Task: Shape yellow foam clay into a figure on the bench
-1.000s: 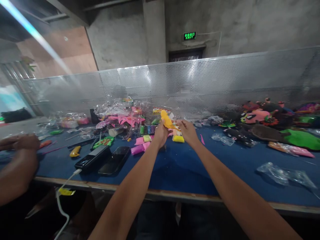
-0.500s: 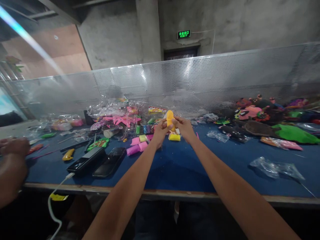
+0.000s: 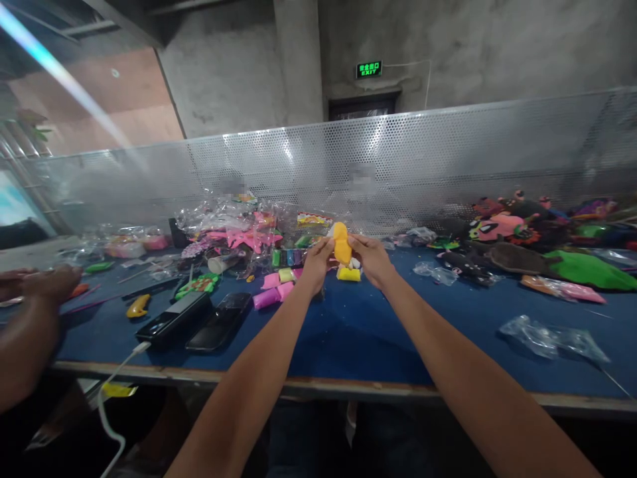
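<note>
A soft-looking yellow-orange piece point(image 3: 342, 243) is held up between my two hands, above the blue table. My left hand point(image 3: 318, 260) pinches its left side, and my right hand point(image 3: 373, 259) grips its right side. Something whitish shows behind the piece near my left fingers. Just below my hands lies a bright yellow packet point(image 3: 349, 274). Pink and purple packets point(image 3: 267, 298) rest to the left of my left wrist, with small dark and green packets point(image 3: 287, 257) behind them.
A black phone point(image 3: 219, 322) and a power bank point(image 3: 174, 320) with a white cable lie left of my left forearm. Another person's hand point(image 3: 50, 282) is at the far left. Clear plastic point(image 3: 552, 335) and colourful figures point(image 3: 497, 229) are on the right. A perforated metal panel point(image 3: 423, 159) stands behind.
The yellow-orange piece looks wider and bent, its hold shifted slightly as my fingers moved apart. The other person's hand at the left has moved right.
</note>
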A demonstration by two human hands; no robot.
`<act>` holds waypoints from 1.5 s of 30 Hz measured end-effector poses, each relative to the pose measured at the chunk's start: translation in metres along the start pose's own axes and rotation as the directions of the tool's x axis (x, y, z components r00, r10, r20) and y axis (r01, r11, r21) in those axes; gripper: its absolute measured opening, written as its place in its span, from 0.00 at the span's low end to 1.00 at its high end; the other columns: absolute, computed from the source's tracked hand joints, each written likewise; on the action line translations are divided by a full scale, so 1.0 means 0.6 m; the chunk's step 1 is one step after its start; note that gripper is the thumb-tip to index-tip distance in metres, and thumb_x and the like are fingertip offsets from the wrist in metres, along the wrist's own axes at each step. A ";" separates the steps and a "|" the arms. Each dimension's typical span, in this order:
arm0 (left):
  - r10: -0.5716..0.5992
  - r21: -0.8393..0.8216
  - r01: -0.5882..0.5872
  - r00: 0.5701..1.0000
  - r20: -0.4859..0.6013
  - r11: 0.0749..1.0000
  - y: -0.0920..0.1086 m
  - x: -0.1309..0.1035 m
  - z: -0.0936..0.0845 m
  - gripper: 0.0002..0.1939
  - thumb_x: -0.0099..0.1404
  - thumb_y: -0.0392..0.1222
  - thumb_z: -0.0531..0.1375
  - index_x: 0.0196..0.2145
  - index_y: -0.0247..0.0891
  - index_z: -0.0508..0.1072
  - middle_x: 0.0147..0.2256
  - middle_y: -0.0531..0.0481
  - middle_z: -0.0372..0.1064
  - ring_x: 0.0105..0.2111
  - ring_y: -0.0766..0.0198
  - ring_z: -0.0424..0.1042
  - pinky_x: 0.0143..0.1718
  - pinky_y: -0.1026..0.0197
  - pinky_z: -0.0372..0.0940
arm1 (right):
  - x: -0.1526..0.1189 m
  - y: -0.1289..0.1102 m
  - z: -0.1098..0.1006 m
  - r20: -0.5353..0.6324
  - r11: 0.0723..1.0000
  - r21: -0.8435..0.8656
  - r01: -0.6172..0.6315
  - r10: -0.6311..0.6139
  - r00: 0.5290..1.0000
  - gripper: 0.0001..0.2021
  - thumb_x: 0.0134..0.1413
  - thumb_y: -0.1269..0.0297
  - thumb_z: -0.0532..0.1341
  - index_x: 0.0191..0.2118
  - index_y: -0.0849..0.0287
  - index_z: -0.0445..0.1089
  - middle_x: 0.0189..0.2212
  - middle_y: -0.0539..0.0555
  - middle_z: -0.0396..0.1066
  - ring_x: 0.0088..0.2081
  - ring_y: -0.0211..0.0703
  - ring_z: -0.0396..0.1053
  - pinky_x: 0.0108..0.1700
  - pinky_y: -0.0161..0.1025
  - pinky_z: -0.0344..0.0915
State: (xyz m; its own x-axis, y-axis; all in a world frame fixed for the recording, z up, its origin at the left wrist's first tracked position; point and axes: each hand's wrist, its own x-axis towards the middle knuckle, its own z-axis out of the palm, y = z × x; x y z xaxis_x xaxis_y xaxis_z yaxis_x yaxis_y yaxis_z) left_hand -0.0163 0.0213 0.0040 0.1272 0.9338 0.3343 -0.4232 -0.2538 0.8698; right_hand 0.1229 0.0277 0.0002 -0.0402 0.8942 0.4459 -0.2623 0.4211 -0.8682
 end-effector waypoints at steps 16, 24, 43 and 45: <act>0.036 0.035 -0.045 0.975 0.219 0.998 -0.002 -0.007 0.007 0.21 0.48 0.39 0.73 0.41 0.40 0.78 0.40 0.48 0.76 0.41 0.60 0.74 0.42 0.61 0.66 | -0.008 -0.017 0.000 0.013 0.939 -0.295 0.175 -0.179 0.984 0.26 0.46 0.41 0.66 0.46 0.53 0.73 0.42 0.55 0.75 0.41 0.47 0.71 0.43 0.42 0.70; -0.041 0.202 -0.016 0.961 0.273 0.979 -0.008 -0.014 0.006 0.18 0.43 0.31 0.69 0.35 0.40 0.79 0.33 0.51 0.75 0.38 0.58 0.74 0.42 0.59 0.66 | -0.017 -0.034 -0.009 0.237 0.814 -0.438 0.381 -0.304 0.923 0.23 0.37 0.48 0.75 0.42 0.50 0.78 0.55 0.57 0.70 0.63 0.56 0.61 0.64 0.53 0.57; -0.219 0.148 0.174 0.897 0.385 0.974 -0.004 -0.032 0.018 0.33 0.41 0.27 0.74 0.47 0.41 0.78 0.36 0.48 0.77 0.42 0.55 0.77 0.46 0.55 0.68 | -0.034 -0.044 0.014 0.249 0.947 -0.259 0.189 -0.123 0.961 0.20 0.43 0.46 0.71 0.20 0.55 0.68 0.41 0.57 0.77 0.40 0.46 0.71 0.43 0.44 0.69; -0.204 0.147 0.158 0.898 0.390 0.976 -0.006 -0.031 0.018 0.31 0.42 0.29 0.73 0.46 0.42 0.78 0.35 0.49 0.77 0.41 0.55 0.77 0.45 0.56 0.68 | -0.034 -0.045 0.017 0.235 0.946 -0.259 0.193 -0.133 0.963 0.18 0.42 0.47 0.71 0.22 0.55 0.69 0.42 0.57 0.77 0.43 0.48 0.72 0.46 0.44 0.69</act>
State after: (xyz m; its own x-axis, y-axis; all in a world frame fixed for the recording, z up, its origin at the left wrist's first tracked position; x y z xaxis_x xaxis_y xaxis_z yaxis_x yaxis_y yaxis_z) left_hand -0.0074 0.0021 -0.0013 0.5499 0.7923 0.2644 -0.2614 -0.1374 0.9554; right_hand 0.1212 -0.0035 0.0164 -0.2303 0.7695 0.5956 -0.0065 0.6108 -0.7917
